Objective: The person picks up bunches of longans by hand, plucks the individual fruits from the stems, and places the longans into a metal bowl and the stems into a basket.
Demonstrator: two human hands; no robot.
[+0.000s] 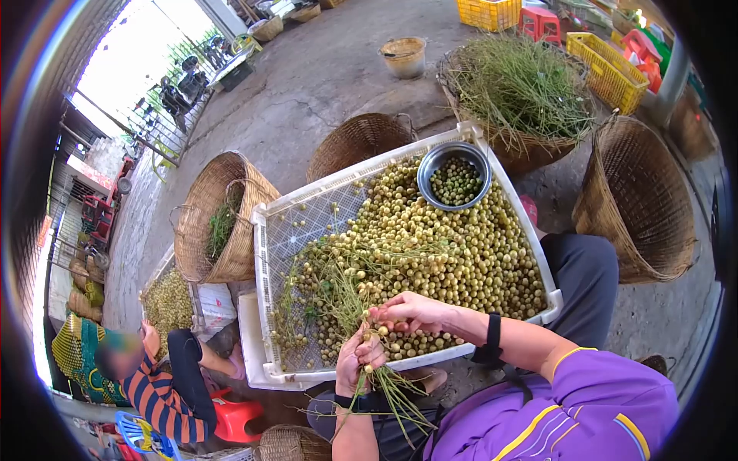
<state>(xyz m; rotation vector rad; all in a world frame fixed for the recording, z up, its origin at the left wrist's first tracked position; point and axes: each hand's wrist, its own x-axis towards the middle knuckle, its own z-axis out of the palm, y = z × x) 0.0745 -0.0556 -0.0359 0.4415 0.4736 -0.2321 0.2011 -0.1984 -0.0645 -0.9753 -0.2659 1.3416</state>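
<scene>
My left hand (360,356) is closed around a bunch of thin green stems (396,396), whose cut ends hang below the fist. A few small round yellow-green fruits cling near its fingers. Just above, my right hand (415,311) has its fingers pinched together at the upper end of the bunch, by a fruit (383,331). Both hands are over the near side of a white plastic crate (547,270) filled with loose fruits (461,265). More fruit-bearing stems (330,269) lie at the crate's left. A metal bowl (424,184) of smaller, greener fruits rests on the heap.
Woven baskets (261,192) (638,200) stand around the crate, one heaped with bare stems (523,84). A bucket (403,58) and yellow crates (607,69) are farther back. At left, a person in a striped top (165,399) sits beside another fruit-filled crate (169,303).
</scene>
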